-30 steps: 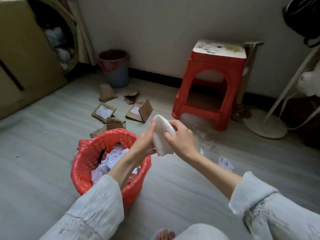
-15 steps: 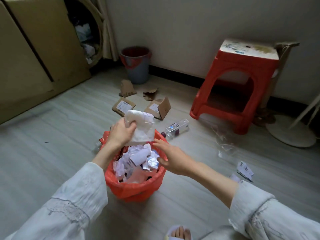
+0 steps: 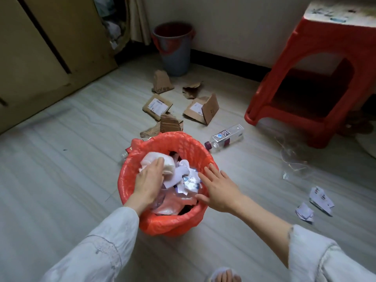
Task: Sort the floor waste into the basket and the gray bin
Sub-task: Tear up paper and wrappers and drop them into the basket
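Over the red-lined basket, the left hand presses a white wad onto the paper heap; the right hand hovers flat and empty. Cardboard scraps, a bottle and paper bits lie unsorted; the gray bin waits by the wall.

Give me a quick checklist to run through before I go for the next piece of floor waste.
1. White wad inside the basket: ok, it lies on the pile under the left hand.
2. Left hand let go of the wad: cannot tell, the palm covers it.
3. Right hand free: ok, open and empty over the rim.
4. Room left in the basket: not ok, the pile nearly reaches the rim.
5. Waste still on the floor: ok to go on; bottle, cardboard and paper scraps remain.
6. Gray bin reachable: ok, it stands upright by the wall behind the cardboard.
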A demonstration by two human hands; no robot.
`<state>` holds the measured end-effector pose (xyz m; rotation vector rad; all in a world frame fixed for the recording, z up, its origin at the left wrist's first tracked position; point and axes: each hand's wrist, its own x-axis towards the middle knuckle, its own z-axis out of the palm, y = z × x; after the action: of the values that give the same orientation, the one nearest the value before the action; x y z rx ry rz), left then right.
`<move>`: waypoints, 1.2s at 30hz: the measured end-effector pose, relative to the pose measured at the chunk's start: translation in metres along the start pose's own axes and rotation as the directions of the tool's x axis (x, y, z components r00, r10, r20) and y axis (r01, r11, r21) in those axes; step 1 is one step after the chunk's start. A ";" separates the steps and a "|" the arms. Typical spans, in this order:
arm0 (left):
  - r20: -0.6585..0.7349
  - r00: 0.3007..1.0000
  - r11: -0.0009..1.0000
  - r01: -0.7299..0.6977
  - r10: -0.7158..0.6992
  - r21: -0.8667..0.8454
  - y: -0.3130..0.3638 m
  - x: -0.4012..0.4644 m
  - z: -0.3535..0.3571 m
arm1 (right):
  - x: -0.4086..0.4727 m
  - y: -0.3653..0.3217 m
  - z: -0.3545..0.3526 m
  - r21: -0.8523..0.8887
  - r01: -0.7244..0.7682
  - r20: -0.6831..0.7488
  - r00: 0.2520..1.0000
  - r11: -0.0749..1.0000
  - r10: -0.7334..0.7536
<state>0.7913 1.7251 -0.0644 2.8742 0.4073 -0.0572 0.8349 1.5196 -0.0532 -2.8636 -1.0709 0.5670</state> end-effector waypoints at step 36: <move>0.206 0.978 0.948 -0.100 0.037 0.303 0.018 0.021 0.034 | -0.001 0.001 0.040 -0.117 -0.018 -0.290 0.957 0.993 -0.017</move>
<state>0.8161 1.7056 -0.0942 3.1486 0.2792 -0.4297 0.8205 1.5145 -0.0899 -2.9219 -1.0856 0.0767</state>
